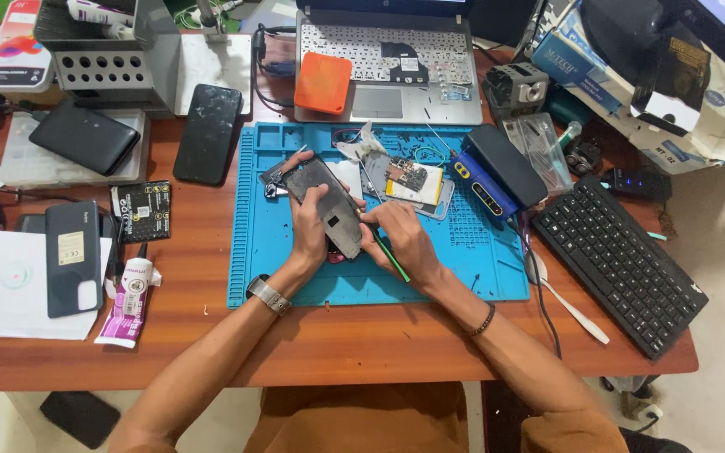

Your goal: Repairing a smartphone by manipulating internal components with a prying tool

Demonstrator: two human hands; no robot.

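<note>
My left hand (310,231) grips a dark opened phone body (326,204), tilted over the blue work mat (463,268). In my right hand (402,239) is a thin green tool (394,260), its tip against the phone's right edge. On the mat behind the phone lie a circuit board on a yellow piece (413,179), a metal shield part (361,149) and small loose parts.
A black keyboard (618,264) sits at the right, a dismantled laptop (383,59) with an orange pad (323,82) behind. Black phones (206,132) (72,256), a glue tube (130,302), a power bank (84,137) and a grey tool rack (111,59) lie left.
</note>
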